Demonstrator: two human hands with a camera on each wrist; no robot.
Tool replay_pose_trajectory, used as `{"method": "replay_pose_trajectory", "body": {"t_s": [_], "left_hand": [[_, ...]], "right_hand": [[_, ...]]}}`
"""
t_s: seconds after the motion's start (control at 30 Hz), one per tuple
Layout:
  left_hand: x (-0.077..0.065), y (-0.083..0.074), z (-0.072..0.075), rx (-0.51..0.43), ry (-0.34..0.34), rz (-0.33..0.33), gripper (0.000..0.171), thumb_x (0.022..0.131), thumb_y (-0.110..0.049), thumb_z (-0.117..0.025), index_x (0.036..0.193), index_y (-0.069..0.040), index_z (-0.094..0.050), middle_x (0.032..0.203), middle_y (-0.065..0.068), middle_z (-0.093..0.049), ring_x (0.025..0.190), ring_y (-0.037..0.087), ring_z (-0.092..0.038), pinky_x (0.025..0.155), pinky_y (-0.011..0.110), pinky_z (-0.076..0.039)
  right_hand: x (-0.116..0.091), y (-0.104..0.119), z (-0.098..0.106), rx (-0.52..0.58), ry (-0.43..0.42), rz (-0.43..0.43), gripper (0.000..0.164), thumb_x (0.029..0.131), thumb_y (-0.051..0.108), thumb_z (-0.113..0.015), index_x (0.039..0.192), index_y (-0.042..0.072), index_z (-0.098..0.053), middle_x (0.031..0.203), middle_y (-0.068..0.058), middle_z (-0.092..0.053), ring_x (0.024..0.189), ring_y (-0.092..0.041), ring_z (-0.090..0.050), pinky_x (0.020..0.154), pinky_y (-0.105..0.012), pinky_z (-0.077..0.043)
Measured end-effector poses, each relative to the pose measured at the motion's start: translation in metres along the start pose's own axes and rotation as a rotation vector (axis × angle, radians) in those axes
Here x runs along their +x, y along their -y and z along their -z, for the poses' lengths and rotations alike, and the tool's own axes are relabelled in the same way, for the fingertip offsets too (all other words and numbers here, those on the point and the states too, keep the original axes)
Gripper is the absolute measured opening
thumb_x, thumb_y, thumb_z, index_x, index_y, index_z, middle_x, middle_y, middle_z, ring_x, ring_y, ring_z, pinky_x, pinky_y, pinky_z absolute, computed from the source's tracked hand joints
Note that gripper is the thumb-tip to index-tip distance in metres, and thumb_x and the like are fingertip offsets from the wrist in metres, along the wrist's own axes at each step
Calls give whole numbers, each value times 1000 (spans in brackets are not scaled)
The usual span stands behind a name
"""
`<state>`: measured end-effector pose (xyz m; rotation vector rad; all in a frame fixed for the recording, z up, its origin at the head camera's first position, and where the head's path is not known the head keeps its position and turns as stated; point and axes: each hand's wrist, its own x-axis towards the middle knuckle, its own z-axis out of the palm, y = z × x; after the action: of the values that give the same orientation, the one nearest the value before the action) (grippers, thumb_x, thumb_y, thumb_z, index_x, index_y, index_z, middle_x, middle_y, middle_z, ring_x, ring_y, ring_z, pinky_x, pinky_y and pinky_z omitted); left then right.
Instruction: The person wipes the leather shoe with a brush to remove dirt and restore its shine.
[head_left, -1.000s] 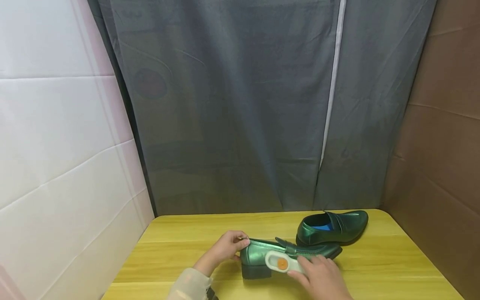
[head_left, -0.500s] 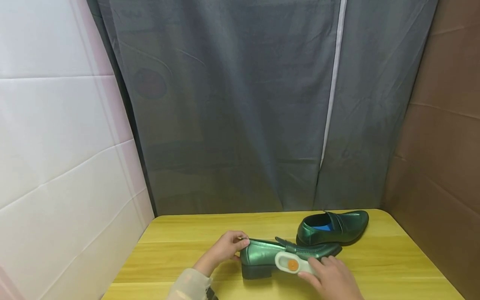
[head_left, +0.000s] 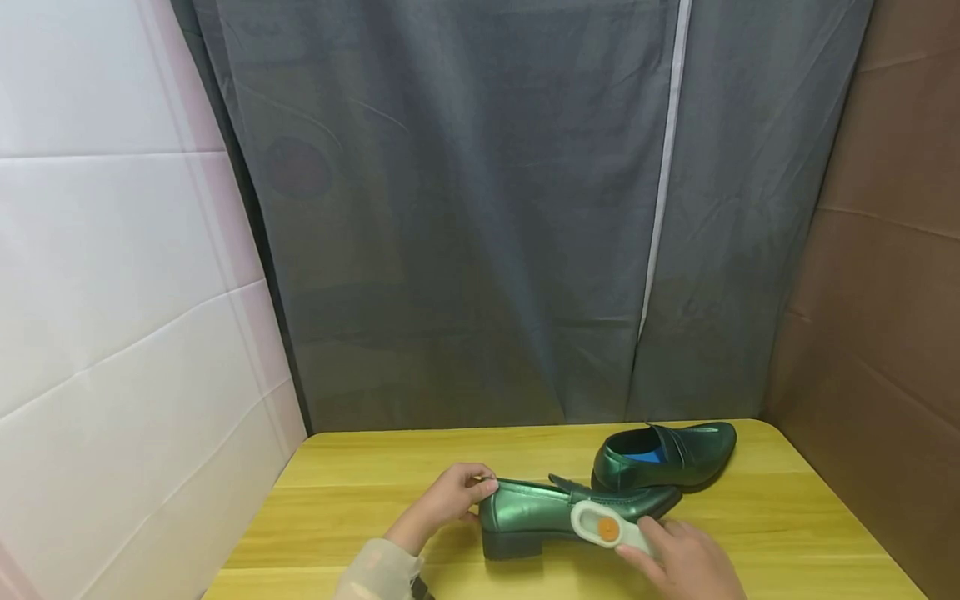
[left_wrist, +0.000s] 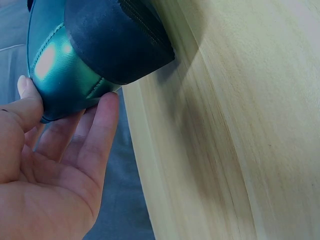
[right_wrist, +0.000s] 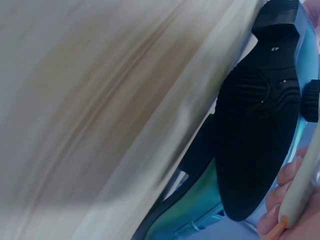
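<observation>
A shiny green loafer [head_left: 525, 507] is tilted a little, its toe pointing right in the head view. My left hand [head_left: 452, 496] pinches the back of its heel between thumb and fingers; the left wrist view shows this grip beside the dark heel block [left_wrist: 115, 40]. In my right hand [head_left: 692, 560] is a pale-handled brush [head_left: 587, 520] with an orange round spot, held against the loafer's near side towards the toe. Dark bristles [right_wrist: 311, 101] face the upper in the right wrist view, where the black sole [right_wrist: 260, 125] also shows.
The matching green loafer [head_left: 697, 454] with a blue insole stands behind, its heel close to the held loafer's toe. Beneath is a yellow wood-grain table [head_left: 360, 467]. A grey curtain [head_left: 465, 250] hangs behind it, with white and brown panels at the sides.
My right hand has slid the brush rightward along the loafer's side, from near the middle towards the toe. The left hand and both loafers have stayed in place.
</observation>
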<state>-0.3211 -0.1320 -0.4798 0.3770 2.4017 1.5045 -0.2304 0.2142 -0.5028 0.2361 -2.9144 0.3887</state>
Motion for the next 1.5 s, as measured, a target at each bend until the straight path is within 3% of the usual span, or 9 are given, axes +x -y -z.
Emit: {"method": "replay_pose_trajectory", "body": {"t_s": [0.47, 0.8, 1.17, 1.5], "left_hand": [[-4, -1, 2, 3, -28, 0, 24, 101, -23, -62, 113, -3, -67, 100, 10, -69, 87, 19, -65, 71, 50, -62], [-4, -1, 2, -16, -8, -4, 23, 101, -21, -63, 111, -1, -68, 98, 10, -70, 85, 18, -66, 72, 51, -62], [-6, -2, 1, 9, -6, -18, 20, 99, -19, -65, 109, -2, -70, 100, 11, -70, 88, 19, -67, 71, 48, -62], [-5, -2, -4, 17, -6, -66, 19, 99, -14, -65, 109, 1, -71, 103, 12, -71, 87, 17, -66, 71, 53, -61]], "right_hand": [[-8, -28, 3, 95, 5, -58, 38, 91, 64, -62, 93, 26, -58, 66, 6, -43, 60, -12, -40, 54, -29, -31], [-7, -46, 13, 178, 118, -168, 47, 95, 67, -52, 100, 21, -58, 64, 2, -45, 60, -16, -43, 55, -32, -31], [-13, -72, 21, 168, 90, -187, 42, 100, 62, -48, 103, 20, -54, 64, -1, -47, 60, -18, -47, 53, -34, -33], [-13, -86, 23, 137, 116, -247, 52, 101, 67, -39, 105, 17, -52, 66, -2, -50, 60, -19, -51, 52, -35, -34]]}}
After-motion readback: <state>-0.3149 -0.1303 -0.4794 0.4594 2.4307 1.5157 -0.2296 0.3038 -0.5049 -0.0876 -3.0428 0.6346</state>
